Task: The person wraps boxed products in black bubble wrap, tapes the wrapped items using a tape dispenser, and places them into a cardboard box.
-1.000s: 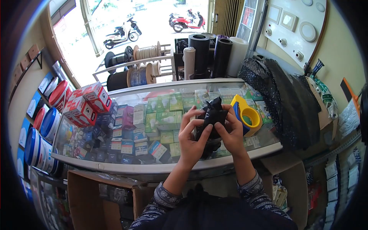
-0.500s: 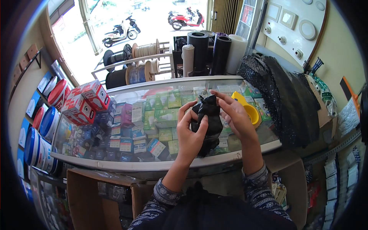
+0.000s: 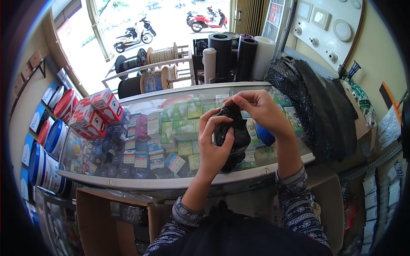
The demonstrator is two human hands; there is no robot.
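Note:
A bundle wrapped in crinkled black plastic (image 3: 235,143) is held upright above the glass counter. My left hand (image 3: 214,138) wraps around its left side, thumb across the front. My right hand (image 3: 256,106) is at the top end, its thumb and forefinger pinched together at the edge of the black plastic. Whatever lies inside the wrapping is hidden. A smooth blue object (image 3: 265,135) shows in part beside my right wrist; the forearm covers the rest.
Under the counter glass (image 3: 141,177) lie many small boxes. Red bulb boxes (image 3: 106,104) stand on its left end, black bubble wrap (image 3: 316,102) drapes over the right. Cable spools (image 3: 156,81) and plastic rolls (image 3: 220,55) stand behind. An open cardboard box (image 3: 96,213) is below.
My right hand has moved up and inward, from spread fingers beside the bundle to a pinch at its top. The yellow ring-shaped object no longer shows; a blue object now does.

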